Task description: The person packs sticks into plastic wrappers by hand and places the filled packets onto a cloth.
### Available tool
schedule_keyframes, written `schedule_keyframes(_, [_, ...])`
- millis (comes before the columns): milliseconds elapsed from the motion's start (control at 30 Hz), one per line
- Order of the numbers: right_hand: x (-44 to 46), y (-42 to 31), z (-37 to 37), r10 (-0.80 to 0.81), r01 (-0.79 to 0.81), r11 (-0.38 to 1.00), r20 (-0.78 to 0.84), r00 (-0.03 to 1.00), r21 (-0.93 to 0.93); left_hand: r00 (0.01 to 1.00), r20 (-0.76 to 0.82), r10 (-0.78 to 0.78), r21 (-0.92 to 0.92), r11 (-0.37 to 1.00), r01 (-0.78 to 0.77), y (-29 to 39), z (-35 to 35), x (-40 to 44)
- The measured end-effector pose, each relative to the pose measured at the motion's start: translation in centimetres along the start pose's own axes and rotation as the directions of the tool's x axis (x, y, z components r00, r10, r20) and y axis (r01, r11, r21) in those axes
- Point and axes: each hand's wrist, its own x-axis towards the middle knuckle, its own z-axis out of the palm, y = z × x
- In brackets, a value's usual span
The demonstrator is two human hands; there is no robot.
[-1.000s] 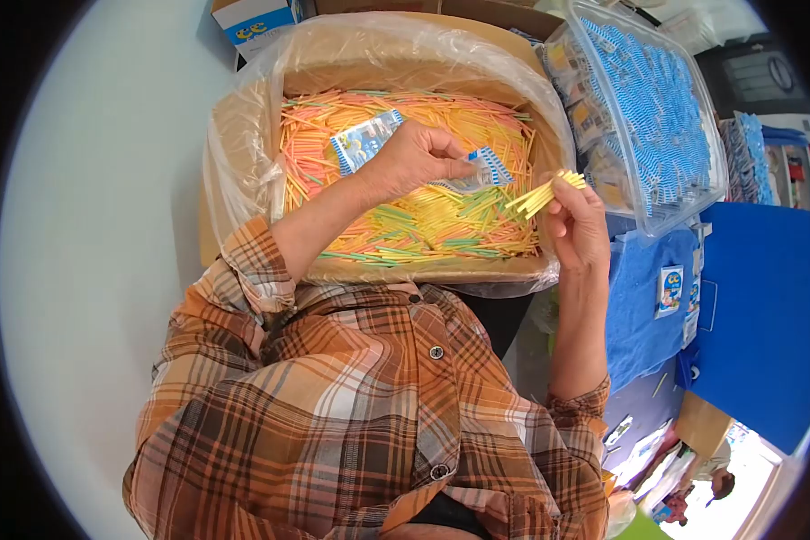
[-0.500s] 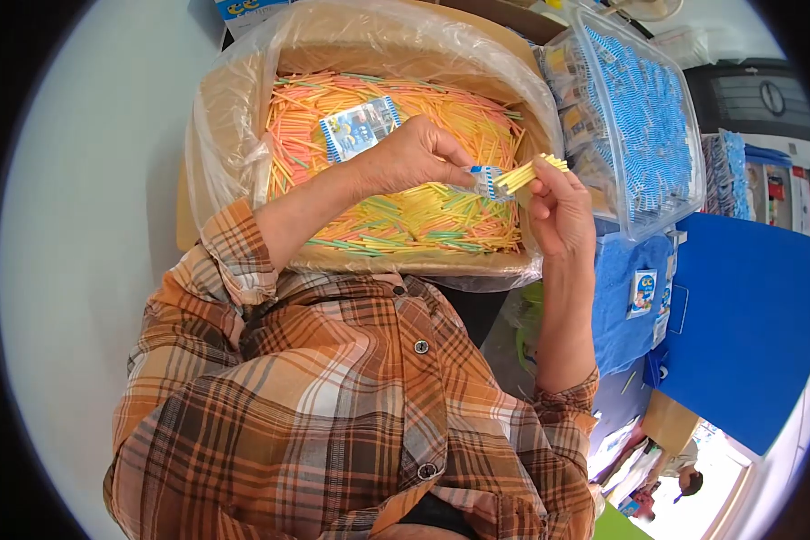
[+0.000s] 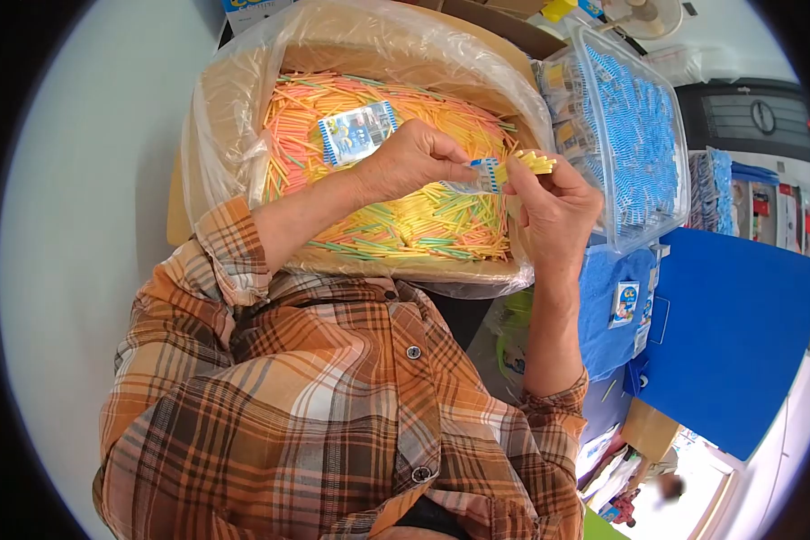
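Note:
My left hand point(image 3: 411, 162) pinches a small clear packet point(image 3: 484, 175) with blue-striped edges. Close by on the right, my right hand point(image 3: 560, 209) has its thumb and fingers closed round a bunch of thin yellow sticks point(image 3: 535, 162). The near ends of the sticks meet the packet's open end; how far in they reach is hidden by my thumb. Both hands are above a large carton point(image 3: 405, 56) lined with clear plastic. Loose pink, yellow and green sticks point(image 3: 463, 216) fill it, and a flat printed packet point(image 3: 357, 133) lies on top of them.
A clear plastic tub point(image 3: 616, 229) full of blue-striped packets stands right of the carton. Beyond it are a blue cloth point(image 3: 603, 315) with a small packet point(image 3: 624, 304) on it and a large blue panel point(image 3: 738, 333). A person point(image 3: 668, 486) is blurred in the far background.
My right hand has turned and shifted its fingers over the yellow sticks, which sit closer to the packet. My left hand keeps its pinch. The whole view has shifted slightly.

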Motion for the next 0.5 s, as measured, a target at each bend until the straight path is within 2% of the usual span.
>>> schedule_keyframes(100, [-0.1,-0.2,0.2,0.020,-0.020,1.000,0.024,1.000,0.019,1.000,-0.027,0.008,-0.069,0.998,-0.010,0.4,0.3,-0.3])
schedule_keyframes(200, [-0.1,0.5,0.1,-0.024,0.024,1.000,0.052,0.998,0.007,0.999,-0.024,-0.027,-0.043,0.999,0.026,0.8,0.3,-0.4])
schedule_keyframes(300, [-0.3,0.2,-0.2,-0.029,0.026,0.999,0.070,0.997,0.044,1.000,-0.020,-0.015,-0.173,0.985,0.011,0.9,0.5,-0.5])
schedule_keyframes(400, [-0.4,0.1,-1.5,-0.028,0.027,1.000,0.142,0.990,0.007,0.999,-0.015,-0.044,-0.147,0.988,0.042,0.5,0.5,-0.3])
schedule_keyframes(500, [-0.5,0.5,-1.3,-0.016,0.010,0.997,0.087,0.996,0.071,0.999,-0.002,-0.033,-0.230,0.973,0.032,0.6,0.6,-0.4])
